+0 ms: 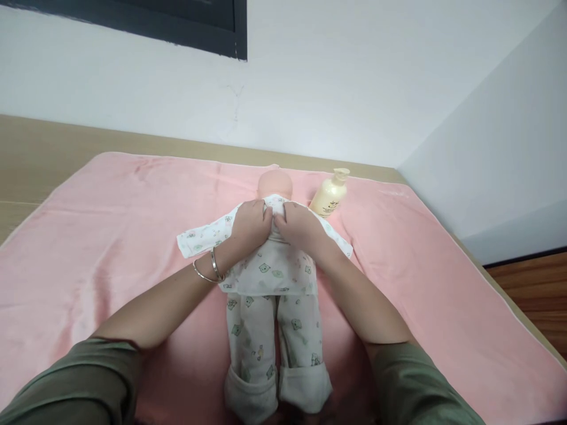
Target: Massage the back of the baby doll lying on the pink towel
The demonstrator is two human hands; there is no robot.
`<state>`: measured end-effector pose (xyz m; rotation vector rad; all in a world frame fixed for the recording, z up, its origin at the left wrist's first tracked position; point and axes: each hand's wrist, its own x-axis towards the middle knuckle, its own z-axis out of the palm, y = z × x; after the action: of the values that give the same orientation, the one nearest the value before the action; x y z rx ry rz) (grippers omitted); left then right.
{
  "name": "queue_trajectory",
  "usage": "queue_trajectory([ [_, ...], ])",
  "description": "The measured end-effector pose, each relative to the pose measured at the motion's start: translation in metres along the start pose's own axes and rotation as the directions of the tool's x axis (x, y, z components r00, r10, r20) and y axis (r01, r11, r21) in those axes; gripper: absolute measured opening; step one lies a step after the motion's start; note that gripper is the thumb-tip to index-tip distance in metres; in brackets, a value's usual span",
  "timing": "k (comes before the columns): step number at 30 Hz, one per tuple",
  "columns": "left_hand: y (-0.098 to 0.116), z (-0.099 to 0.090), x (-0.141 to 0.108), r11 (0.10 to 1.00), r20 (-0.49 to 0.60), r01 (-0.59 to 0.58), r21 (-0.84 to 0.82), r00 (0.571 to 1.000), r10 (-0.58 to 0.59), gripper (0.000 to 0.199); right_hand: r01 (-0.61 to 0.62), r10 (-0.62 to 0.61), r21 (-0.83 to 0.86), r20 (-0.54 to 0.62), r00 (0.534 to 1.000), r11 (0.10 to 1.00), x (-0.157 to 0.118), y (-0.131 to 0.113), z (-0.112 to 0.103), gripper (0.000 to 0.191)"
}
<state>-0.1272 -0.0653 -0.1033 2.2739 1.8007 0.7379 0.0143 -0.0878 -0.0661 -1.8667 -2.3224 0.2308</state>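
Observation:
A baby doll (275, 182) lies on a pink blanket, its bald head away from me. It wears a white printed top (279, 268) and white printed trousers (297, 330) with rolled cuffs. My left hand (252, 223) and my right hand (301, 224) are side by side on the upper chest of the top, thumbs close together. The fingers of both hands curl into the cloth near the neck and are partly hidden. Both sleeves of the top spread outward. The doll's face is mostly hidden.
The pink blanket (146, 206) covers most of a wooden surface (26, 153). A pale yellow pump bottle (330, 195) is just beyond the doll's right-hand sleeve. Behind are a white wall (319, 77) and a dark frame (195, 26).

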Motion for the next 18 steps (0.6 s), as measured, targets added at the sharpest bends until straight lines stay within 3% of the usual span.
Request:
queue_trajectory([
  [5, -0.002, 0.01, -0.005, 1.0, -0.058, -0.021, -0.013, 0.998, 0.021, 0.037, -0.11, 0.11, 0.06, 0.0, 0.994, 0.992, 0.022, 0.018, 0.007, 0.049],
  [18, -0.013, 0.022, -0.003, 0.993, -0.108, 0.034, -0.111, 0.993, -0.046, 0.046, -0.078, 0.07, -0.056, -0.135, 0.988, 0.995, 0.019, 0.013, 0.026, 0.052],
])
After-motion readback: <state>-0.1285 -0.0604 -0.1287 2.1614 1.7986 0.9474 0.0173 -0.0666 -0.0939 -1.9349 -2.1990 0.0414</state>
